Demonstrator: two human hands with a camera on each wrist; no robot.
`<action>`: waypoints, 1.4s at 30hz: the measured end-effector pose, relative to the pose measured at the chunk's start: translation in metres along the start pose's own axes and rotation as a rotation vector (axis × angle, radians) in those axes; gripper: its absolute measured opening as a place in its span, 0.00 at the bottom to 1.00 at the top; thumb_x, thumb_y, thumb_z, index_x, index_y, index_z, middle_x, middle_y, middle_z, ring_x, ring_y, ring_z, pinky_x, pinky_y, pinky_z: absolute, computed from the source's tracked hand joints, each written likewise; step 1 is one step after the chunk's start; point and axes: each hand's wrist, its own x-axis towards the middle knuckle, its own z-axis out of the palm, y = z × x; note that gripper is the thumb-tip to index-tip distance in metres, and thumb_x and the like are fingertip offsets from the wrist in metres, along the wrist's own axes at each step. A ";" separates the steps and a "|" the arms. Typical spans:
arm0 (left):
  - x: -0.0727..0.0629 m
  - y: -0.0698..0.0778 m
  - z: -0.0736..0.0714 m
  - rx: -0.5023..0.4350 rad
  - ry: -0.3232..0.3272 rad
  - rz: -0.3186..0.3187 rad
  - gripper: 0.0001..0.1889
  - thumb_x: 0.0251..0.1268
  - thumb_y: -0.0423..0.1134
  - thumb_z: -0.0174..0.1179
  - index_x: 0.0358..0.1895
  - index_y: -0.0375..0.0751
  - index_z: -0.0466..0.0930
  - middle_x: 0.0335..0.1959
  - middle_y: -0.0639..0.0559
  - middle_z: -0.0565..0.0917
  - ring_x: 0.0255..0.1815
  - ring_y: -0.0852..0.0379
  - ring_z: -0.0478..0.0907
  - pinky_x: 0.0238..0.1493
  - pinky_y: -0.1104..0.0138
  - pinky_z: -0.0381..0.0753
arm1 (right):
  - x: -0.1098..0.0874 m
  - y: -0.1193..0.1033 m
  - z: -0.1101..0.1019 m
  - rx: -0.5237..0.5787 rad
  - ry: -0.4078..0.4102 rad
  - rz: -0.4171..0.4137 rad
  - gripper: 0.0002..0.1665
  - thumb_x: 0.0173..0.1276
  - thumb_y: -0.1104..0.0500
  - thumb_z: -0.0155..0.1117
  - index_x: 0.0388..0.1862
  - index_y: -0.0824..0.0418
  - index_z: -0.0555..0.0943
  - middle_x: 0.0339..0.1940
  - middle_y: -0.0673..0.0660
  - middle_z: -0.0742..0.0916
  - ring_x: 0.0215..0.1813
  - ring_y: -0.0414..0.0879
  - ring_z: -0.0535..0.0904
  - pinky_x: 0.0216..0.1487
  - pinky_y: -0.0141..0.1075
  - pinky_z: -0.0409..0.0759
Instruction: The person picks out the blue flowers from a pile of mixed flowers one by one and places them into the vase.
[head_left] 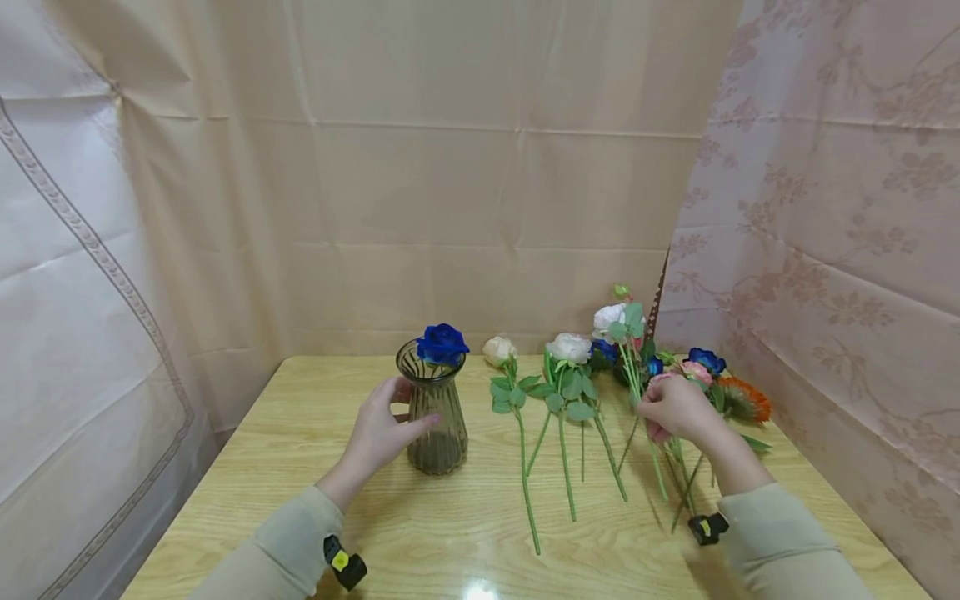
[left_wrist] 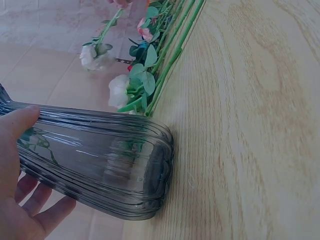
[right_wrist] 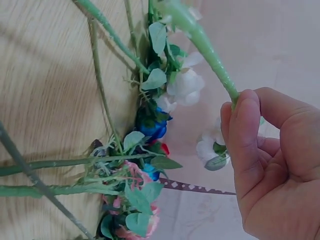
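Note:
A ribbed grey glass vase [head_left: 438, 417] stands upright on the table with a blue rose [head_left: 442, 344] showing at its mouth. My left hand [head_left: 382, 425] grips the vase from the left, thumb on the near side and fingers around the back. In the left wrist view, the glass vase [left_wrist: 95, 155] meets the wood with its base. Over the right side of the table, my right hand [head_left: 678, 408] pinches the green stem [right_wrist: 212, 57] of a white flower [head_left: 609, 319] between thumb and fingertips. Its bloom is raised above the other flowers.
A cream flower [head_left: 498, 351] and a white flower [head_left: 570, 348] lie right of the vase, stems toward the front. Farther right, a pile holds another blue rose [head_left: 707, 360], a pink flower [head_left: 696, 372] and an orange flower [head_left: 744, 400]. A beige curtain [head_left: 480, 208] hangs behind the table.

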 end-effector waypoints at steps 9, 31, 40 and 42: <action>0.000 -0.001 0.000 -0.001 0.002 0.003 0.33 0.52 0.51 0.80 0.60 0.46 0.76 0.51 0.49 0.80 0.53 0.49 0.78 0.47 0.57 0.87 | 0.003 -0.013 0.004 0.048 -0.009 -0.002 0.14 0.73 0.61 0.62 0.27 0.62 0.84 0.17 0.54 0.84 0.23 0.52 0.85 0.29 0.42 0.88; 0.000 0.000 0.000 0.009 -0.006 -0.002 0.32 0.54 0.52 0.79 0.60 0.48 0.76 0.52 0.51 0.79 0.53 0.50 0.77 0.47 0.57 0.87 | 0.020 -0.052 0.044 0.121 -0.016 -0.077 0.12 0.73 0.62 0.64 0.28 0.63 0.82 0.17 0.55 0.84 0.20 0.48 0.84 0.27 0.42 0.88; 0.000 0.000 -0.001 -0.006 0.000 -0.004 0.34 0.52 0.51 0.80 0.61 0.47 0.76 0.52 0.49 0.79 0.54 0.49 0.77 0.48 0.56 0.87 | 0.028 -0.068 0.067 0.148 -0.031 -0.083 0.12 0.71 0.62 0.65 0.27 0.66 0.83 0.15 0.54 0.84 0.18 0.47 0.84 0.26 0.43 0.88; 0.000 0.000 -0.001 -0.007 0.000 -0.004 0.34 0.52 0.51 0.80 0.61 0.47 0.76 0.53 0.49 0.79 0.54 0.48 0.77 0.49 0.56 0.87 | 0.030 -0.070 0.073 0.154 -0.037 -0.083 0.12 0.71 0.63 0.66 0.26 0.65 0.83 0.15 0.55 0.84 0.18 0.47 0.83 0.28 0.45 0.88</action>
